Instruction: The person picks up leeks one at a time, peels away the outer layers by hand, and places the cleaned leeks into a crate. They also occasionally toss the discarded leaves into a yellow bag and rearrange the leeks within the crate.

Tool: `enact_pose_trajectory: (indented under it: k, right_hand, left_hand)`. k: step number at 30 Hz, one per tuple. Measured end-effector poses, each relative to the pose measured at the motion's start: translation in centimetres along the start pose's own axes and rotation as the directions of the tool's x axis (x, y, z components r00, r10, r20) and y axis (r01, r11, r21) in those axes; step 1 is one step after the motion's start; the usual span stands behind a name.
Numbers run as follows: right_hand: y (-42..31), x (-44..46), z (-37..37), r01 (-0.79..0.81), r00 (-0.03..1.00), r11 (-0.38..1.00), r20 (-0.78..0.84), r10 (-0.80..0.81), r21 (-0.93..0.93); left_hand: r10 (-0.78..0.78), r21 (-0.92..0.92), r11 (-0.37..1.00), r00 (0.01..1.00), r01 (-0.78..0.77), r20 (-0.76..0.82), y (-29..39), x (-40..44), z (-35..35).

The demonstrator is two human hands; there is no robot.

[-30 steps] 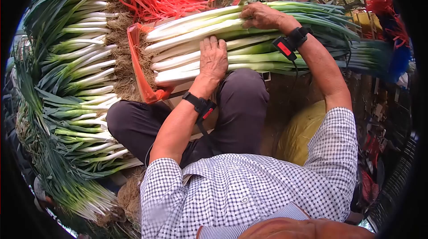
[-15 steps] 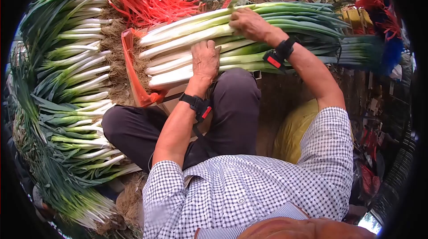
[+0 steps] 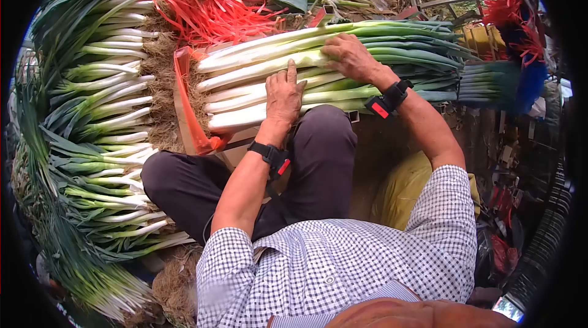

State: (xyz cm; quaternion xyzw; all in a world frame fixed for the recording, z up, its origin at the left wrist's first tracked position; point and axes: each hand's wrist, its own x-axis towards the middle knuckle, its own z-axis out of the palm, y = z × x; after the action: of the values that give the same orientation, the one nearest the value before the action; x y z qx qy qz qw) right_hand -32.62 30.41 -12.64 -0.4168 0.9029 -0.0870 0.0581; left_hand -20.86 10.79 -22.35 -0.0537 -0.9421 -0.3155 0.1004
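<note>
On surface (image 3: 185, 95), roots (image 3: 200, 78) at left edge, likely slick leeks (image 3: 245, 75), best held mid-shaft, are touched by left hand (image 3: 283, 96) (digits apart) and right hand (image 3: 353, 58) (grip unclear).

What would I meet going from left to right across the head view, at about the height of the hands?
The rows of stacked leeks, the orange-red strip, the left hand, the right hand, the blue material.

can't fully see the leeks (image 3: 245, 73) beneath left hand (image 3: 283, 99) and right hand (image 3: 355, 60), nor the yellow bag (image 3: 394, 193) behind the sleeve (image 3: 440, 208).
</note>
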Motion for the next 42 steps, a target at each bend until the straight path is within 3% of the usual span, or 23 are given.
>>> enact_pose_trajectory:
  k: [4,11,15,19,21,22,30,33,34,37,42]
  right_hand:
    - [-0.7,3.5,-1.8,-0.07,0.945,0.977,0.301,0.13,-0.201]
    - [-1.9,2.4,1.4,0.103,0.994,0.883,0.025,-0.103,-0.458]
    - [-2.9,1.8,1.2,0.082,0.995,0.884,-0.02,-0.103,-0.46]
    - [-0.7,3.3,-1.9,-0.004,0.955,0.976,0.29,0.069,-0.219]
    - [-0.4,3.9,-3.1,-0.031,0.901,0.93,0.392,0.185,-0.367]
    - [-0.1,4.2,-3.1,-0.014,0.901,0.94,0.403,0.16,-0.342]
    - [1.3,3.8,-1.0,0.046,0.95,0.895,0.296,0.097,-0.443]
    - [1.6,4.5,-1.5,0.066,0.925,0.884,0.36,0.119,-0.464]
    - [1.5,4.6,-1.6,0.077,0.936,0.889,0.34,0.092,-0.452]
    - [0.8,5.3,-2.0,-0.017,0.883,0.897,0.414,0.221,-0.442]
    - [1.2,3.5,-1.8,-0.042,0.925,0.948,0.347,0.156,-0.315]
  left_hand:
    - [0.017,-0.016,1.0,0.999,-0.017,-0.031,-0.1,0.0,0.0]
    - [-0.059,-0.119,0.991,0.998,0.058,-0.006,0.3,0.3,-0.4]
    - [-0.053,-0.095,0.994,0.998,0.05,-0.023,-0.1,-0.2,0.0]
    - [-0.031,-0.063,0.998,0.999,0.028,-0.045,-0.4,0.1,0.0]
    - [-0.038,-0.089,0.995,0.999,0.035,-0.028,-0.5,0.1,0.0]
    - [-0.038,-0.097,0.995,0.999,0.036,-0.025,-0.5,0.1,0.1]
    - [-0.012,-0.128,0.992,0.999,0.008,-0.032,-0.5,0.0,-0.2]
    - [0.01,-0.133,0.991,0.998,-0.019,-0.067,-0.5,-0.7,-0.2]
    - [0.018,-0.136,0.99,0.997,-0.029,-0.077,-0.5,-0.8,-0.1]
    - [0.042,-0.131,0.99,0.994,-0.055,-0.104,-0.7,-0.9,0.0]
    - [0.018,-0.125,0.992,0.999,-0.021,-0.03,-0.1,-0.4,-1.1]
